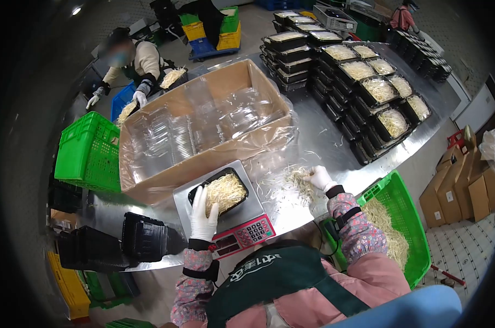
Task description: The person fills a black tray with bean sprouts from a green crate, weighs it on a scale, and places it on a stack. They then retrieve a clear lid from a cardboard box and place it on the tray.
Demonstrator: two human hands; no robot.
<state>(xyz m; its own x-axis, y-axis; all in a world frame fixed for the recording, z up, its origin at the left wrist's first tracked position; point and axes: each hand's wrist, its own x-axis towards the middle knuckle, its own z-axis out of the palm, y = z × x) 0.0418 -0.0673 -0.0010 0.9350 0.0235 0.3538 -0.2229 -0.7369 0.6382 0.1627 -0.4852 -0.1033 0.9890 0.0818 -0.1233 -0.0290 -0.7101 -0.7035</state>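
Note:
On the steel scale (183, 195) with its red keypad stands a black tray (246, 187) heaped with pale bean sprouts (227, 192). My left hand (202, 218), in a white glove, grips the near left side of this tray, fingers over the rim. Right of the scale, loose bean sprouts (291, 186) lie scattered on the metal table. My right hand (319, 178), also gloved in white, is at the edge of that pile with its fingers closed on some sprouts; the fingertips are partly hidden.
A large carton (204, 164) of clear plastic lids stands behind the scale. Stacks of filled black trays (378, 90) rise at the right. A green crate (417, 240) of sprouts is at my right. Empty black trays (143, 238) sit left. A co-worker (143, 60) handles trays across the table.

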